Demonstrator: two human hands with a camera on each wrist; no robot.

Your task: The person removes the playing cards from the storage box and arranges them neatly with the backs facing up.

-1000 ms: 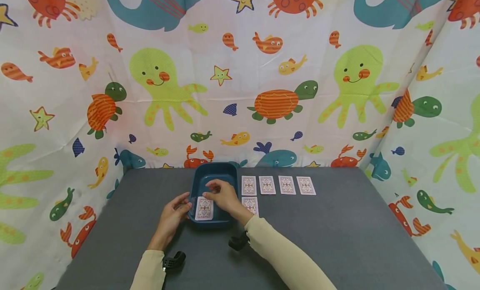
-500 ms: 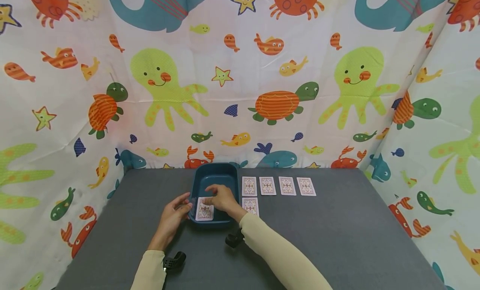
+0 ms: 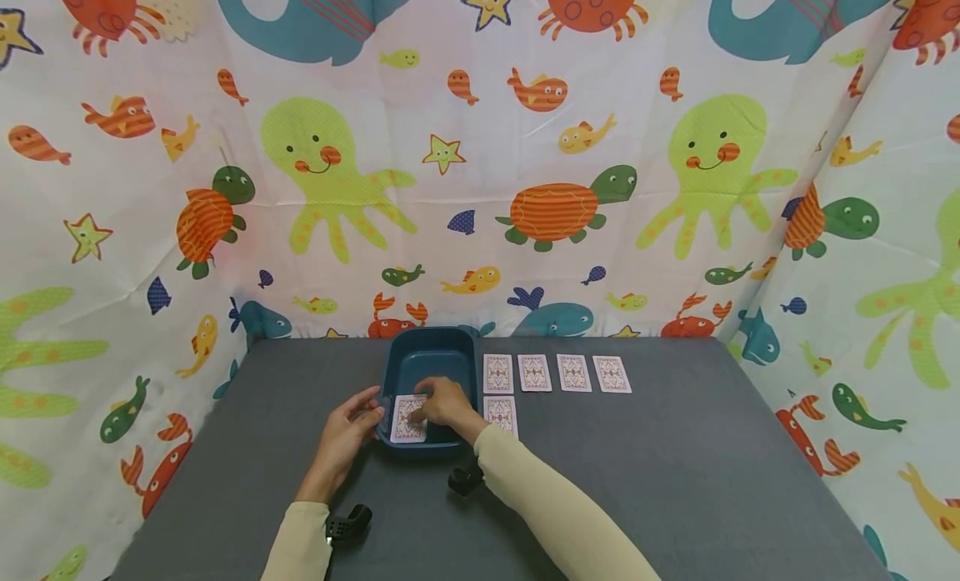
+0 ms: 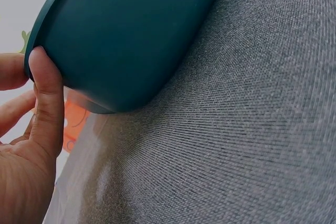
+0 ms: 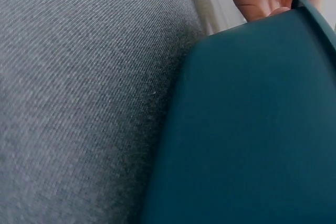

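Lying pattern up between both hands, on the floor of the tray (image 3: pixel 432 360): one card (image 3: pixel 406 432), perhaps with more beneath. Over its right part, the right hand (image 3: pixel 447 404), apparently touching with a fingertip; pinching or just pressing, cannot tell. At the tray's left wall, the left hand (image 3: pixel 351 423), grasping the rim between thumb and finger. Outside the tray, just right of the right hand: a lone card (image 3: pixel 500 411), partly covered by the sleeve (image 3: pixel 558 498). Farther right and beyond the hand: four cards (image 3: pixel 535 373) in a spaced row.

Judging by the layout, partway along: five out on the tabletop (image 3: pixel 675 456), with at least the one under the fingers left inside. Nearest edge for the right hand: the tray's right wall, to be lifted over. Little depth beyond the row before the curtain (image 3: pixel 480 147); widest room for moving right of the lone card.
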